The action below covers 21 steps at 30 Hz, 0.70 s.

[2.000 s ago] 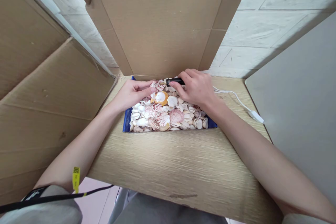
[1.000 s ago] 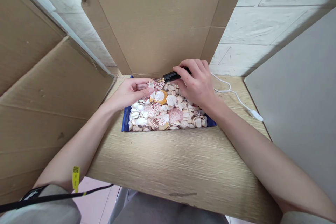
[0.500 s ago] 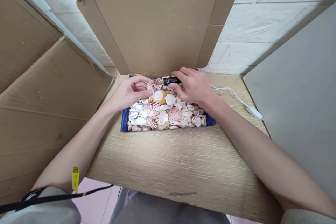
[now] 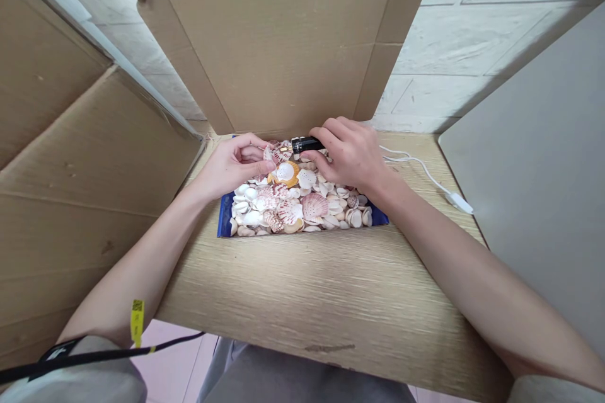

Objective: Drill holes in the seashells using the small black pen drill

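My right hand [image 4: 347, 150] is closed round a small electric hand drill [image 4: 307, 144], a black cylinder with a brass-coloured tip pointing left. Between the fingers and thumb of my left hand [image 4: 236, 164] a scallop shell [image 4: 271, 154] with reddish markings is pinched. The drill's tip is at or very close to this shell; whether it touches I cannot tell. Beneath both hands lies a blue tray [image 4: 225, 217] filled with seashells. Just below the held shell sits an orange-edged shell with a white middle [image 4: 285, 172], and nearer me a pink fan-shaped shell [image 4: 314, 206].
An upright cardboard box panel [image 4: 278, 44] stands behind the tray, with more cardboard [image 4: 89, 138] at the left. A white cable with an inline switch [image 4: 457, 203] runs over the wooden table [image 4: 302, 289] at right, beside a grey panel [image 4: 543, 138]. A black cable [image 4: 94, 354] crosses at lower left.
My right hand and the drill have shifted slightly left and up, with the brass tip now plainer to see by the shell. My left hand has barely moved.
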Motion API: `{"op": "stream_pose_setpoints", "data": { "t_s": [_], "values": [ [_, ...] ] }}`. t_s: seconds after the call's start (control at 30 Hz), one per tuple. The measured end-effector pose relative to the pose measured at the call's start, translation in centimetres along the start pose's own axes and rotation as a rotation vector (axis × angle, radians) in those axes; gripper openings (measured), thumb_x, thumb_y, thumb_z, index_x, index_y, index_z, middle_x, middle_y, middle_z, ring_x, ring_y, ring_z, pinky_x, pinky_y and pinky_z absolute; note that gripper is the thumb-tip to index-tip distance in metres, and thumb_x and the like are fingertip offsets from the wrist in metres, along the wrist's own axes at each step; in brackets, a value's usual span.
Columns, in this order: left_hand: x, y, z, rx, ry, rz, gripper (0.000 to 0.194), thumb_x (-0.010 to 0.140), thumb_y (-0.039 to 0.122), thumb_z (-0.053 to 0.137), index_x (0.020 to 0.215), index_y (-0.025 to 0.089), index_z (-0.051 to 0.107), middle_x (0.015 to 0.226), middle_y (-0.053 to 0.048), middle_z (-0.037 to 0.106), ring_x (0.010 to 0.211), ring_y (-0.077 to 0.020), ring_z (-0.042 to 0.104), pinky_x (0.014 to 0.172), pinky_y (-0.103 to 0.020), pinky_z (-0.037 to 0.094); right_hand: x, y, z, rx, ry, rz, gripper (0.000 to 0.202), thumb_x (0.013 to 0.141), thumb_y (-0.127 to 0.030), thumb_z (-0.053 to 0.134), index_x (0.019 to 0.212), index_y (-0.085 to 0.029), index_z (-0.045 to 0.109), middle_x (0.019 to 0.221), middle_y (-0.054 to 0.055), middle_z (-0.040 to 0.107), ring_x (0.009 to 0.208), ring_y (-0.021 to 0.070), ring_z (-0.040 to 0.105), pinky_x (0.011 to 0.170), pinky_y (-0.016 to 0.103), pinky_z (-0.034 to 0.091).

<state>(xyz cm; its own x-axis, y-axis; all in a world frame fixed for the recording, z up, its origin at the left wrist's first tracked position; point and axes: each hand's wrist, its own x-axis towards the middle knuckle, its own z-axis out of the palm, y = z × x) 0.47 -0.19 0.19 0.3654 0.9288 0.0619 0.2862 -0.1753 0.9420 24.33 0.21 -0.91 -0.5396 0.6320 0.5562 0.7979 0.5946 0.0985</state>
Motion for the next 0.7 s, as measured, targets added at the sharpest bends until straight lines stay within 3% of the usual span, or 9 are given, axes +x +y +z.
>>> {"op": "stream_pose_setpoints", "data": {
  "t_s": [0.37,0.53,0.7],
  "values": [
    [0.08,0.01,-0.01,-0.068,-0.038,-0.038,0.029,0.067,0.026,0.078,0.088,0.017,0.060,0.065,0.002,0.068,0.057,-0.0118,0.062,0.053,-0.022,0.046,0.10,0.05,0.11,-0.067,0.252,-0.072,0.029,0.096,-0.038,0.039,0.106,-0.018,0.058,0.099,0.009,0.063,0.090,0.0224,0.051,0.078,0.037,0.034],
    [0.04,0.06,-0.03,-0.080,-0.057,-0.028,0.029,0.067,0.026,0.077,0.087,0.018,0.059,0.066,0.002,0.067,0.059,-0.0123,0.063,0.054,-0.023,0.047,0.22,-0.02,0.11,-0.059,0.173,-0.032,0.042,0.095,-0.048,0.037,0.106,-0.014,0.059,0.102,0.012,0.062,0.090,0.0241,0.050,0.076,0.037,0.034],
    [0.13,-0.16,0.09,-0.053,0.000,0.050,0.032,0.064,0.025,0.079,0.088,0.018,0.059,0.074,0.000,0.069,0.063,-0.0129,0.064,0.058,-0.025,0.051,0.28,-0.35,0.16,0.013,-0.061,0.056,0.055,0.095,-0.052,0.025,0.098,-0.012,0.062,0.085,0.011,0.062,0.078,0.0219,0.052,0.065,0.033,0.031]
  ]
}}
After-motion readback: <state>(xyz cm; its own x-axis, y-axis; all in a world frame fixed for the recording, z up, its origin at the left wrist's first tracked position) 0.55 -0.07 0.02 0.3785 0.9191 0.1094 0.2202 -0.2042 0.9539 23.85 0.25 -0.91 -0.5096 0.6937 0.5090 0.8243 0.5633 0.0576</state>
